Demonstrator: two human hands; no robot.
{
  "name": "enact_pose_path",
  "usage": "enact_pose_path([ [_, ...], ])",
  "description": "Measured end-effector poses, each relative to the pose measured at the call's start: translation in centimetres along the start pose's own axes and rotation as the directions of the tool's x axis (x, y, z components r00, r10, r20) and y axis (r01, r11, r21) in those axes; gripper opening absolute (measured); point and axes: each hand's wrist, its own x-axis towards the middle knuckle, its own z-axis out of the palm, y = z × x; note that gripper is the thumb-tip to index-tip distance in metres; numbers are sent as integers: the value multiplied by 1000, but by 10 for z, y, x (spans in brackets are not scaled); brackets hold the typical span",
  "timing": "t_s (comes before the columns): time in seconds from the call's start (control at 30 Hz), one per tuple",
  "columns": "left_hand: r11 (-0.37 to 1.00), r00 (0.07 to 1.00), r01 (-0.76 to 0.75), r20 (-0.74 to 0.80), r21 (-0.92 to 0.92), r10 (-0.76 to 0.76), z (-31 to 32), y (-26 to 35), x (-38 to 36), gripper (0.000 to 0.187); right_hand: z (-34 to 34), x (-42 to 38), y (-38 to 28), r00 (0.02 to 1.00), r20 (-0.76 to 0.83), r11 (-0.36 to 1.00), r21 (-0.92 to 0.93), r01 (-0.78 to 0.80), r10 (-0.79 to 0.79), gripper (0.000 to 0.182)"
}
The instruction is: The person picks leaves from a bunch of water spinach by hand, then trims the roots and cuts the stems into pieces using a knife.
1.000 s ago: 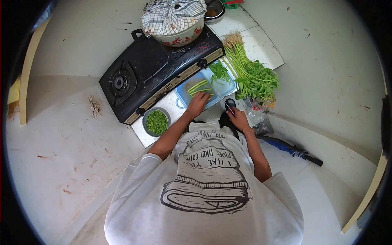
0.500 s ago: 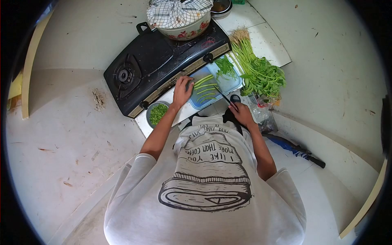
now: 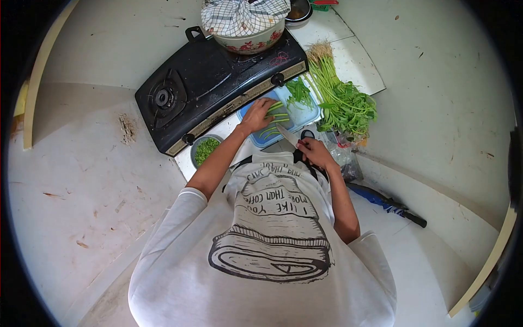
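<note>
Several green stems (image 3: 279, 117) lie side by side on a blue tray (image 3: 260, 143). My left hand (image 3: 257, 115) rests over their left ends with its fingers curled down; whether it grips them is hidden. A knife (image 3: 287, 134) is held by its handle in my right hand (image 3: 314, 151), at the tray's lower right edge, its blade pointing up and left towards the stems. Loose green leaves (image 3: 299, 92) lie at the tray's upper right. A bowl of chopped greens (image 3: 206, 151) stands to the left, below my left forearm.
A black gas stove (image 3: 218, 82) runs behind the tray, bearing a flowered pot (image 3: 250, 42) under a checked cloth (image 3: 245, 17). Right of the tray lies a rooted bunch of leafy greens (image 3: 348, 106), with plastic bags (image 3: 346, 158) below it. A dark bowl (image 3: 298, 12) stands at the top.
My left hand has moved onto the stems' left ends. The knife has turned, showing its broad blade, and my right hand has shifted slightly left. The whole view has shifted a little.
</note>
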Motion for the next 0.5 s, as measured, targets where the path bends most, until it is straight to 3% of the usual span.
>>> enact_pose_path([
  [0.33,997,999,11,34,-76,-8,5,-20,0,42,8,19,3,998,17,994,85,-63,62,39],
  [0.5,993,1000,14,-21,-121,-17,8,-22,-4,37,12,34,3,998,3,991,120,-67,67,46],
])
